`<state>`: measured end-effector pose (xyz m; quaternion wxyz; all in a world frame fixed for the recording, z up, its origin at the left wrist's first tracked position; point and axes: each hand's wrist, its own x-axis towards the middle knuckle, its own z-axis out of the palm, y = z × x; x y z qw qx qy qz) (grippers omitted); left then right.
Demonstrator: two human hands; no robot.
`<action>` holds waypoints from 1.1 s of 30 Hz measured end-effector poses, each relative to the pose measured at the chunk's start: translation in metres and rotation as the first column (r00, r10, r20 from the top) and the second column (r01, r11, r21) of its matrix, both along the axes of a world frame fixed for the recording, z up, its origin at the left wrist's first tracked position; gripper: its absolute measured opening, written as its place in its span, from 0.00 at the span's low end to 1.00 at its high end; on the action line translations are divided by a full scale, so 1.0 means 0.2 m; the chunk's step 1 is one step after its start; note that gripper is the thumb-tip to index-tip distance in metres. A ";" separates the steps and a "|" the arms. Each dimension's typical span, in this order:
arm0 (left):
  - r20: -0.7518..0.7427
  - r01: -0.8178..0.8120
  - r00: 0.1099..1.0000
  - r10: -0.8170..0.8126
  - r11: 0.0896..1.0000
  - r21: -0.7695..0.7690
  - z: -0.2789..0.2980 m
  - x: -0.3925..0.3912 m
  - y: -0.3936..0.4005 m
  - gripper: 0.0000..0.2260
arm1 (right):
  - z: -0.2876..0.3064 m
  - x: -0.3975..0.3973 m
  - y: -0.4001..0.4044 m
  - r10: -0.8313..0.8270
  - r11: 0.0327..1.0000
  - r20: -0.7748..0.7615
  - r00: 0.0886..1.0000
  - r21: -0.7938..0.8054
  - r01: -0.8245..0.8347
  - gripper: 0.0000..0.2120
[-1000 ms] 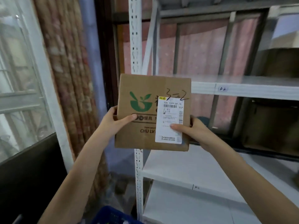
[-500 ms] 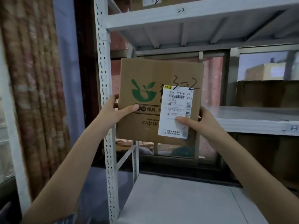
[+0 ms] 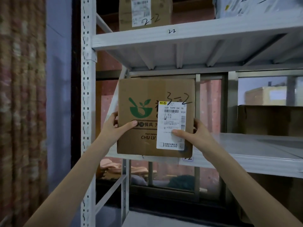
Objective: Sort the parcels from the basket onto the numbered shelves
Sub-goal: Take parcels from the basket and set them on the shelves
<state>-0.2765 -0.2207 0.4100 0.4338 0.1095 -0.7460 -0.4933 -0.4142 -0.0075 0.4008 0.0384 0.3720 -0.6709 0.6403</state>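
- Cardboard parcel (image 3: 147,95), centre frame, marked 3-2, upright at the front edge of the middle shelf (image 3: 255,151).
- My left hand (image 3: 113,128) grips its left edge, thumb across the front.
- My right hand (image 3: 195,136) grips its right edge, thumb on the white label (image 3: 172,122).
- Upper shelf (image 3: 180,36), top of frame, tagged 2-2.

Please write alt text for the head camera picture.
Two hands, left hand and right hand, hold a cardboard parcel marked 3-2 before a white metal shelf. Above, the shelf labelled 2-2 carries another box.
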 end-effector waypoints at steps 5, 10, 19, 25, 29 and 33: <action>0.014 0.047 0.999 -0.047 0.999 0.006 -0.02 -0.15 -0.16 0.35 | -0.02 -0.13 -0.15 -0.050 0.998 -0.032 0.998 0.028 0.051 0.39; -0.007 0.120 0.993 -0.120 0.992 0.032 -0.02 -0.32 -0.31 0.30 | -0.02 -0.24 -0.27 -0.052 0.998 -0.035 0.998 0.031 0.053 0.39; -0.037 0.154 0.987 -0.154 0.988 0.021 -0.03 -0.58 -0.49 0.30 | -0.01 -0.42 -0.42 -0.107 0.991 0.009 0.994 0.079 0.106 0.40; -0.011 0.203 0.979 -0.203 0.979 0.007 -0.04 -0.62 -0.54 0.31 | 0.01 -0.41 -0.42 -0.152 0.975 -0.017 0.988 0.159 0.153 0.35; 0.031 0.203 0.979 -0.202 0.978 -0.041 -0.04 -0.61 -0.55 0.37 | 0.01 -0.44 -0.40 -0.140 0.966 -0.037 0.989 0.213 0.145 0.37; 0.061 0.170 0.984 -0.166 0.983 -0.070 -0.04 -0.58 -0.54 0.45 | 0.01 -0.44 -0.39 -0.088 0.972 -0.038 0.995 0.217 0.095 0.37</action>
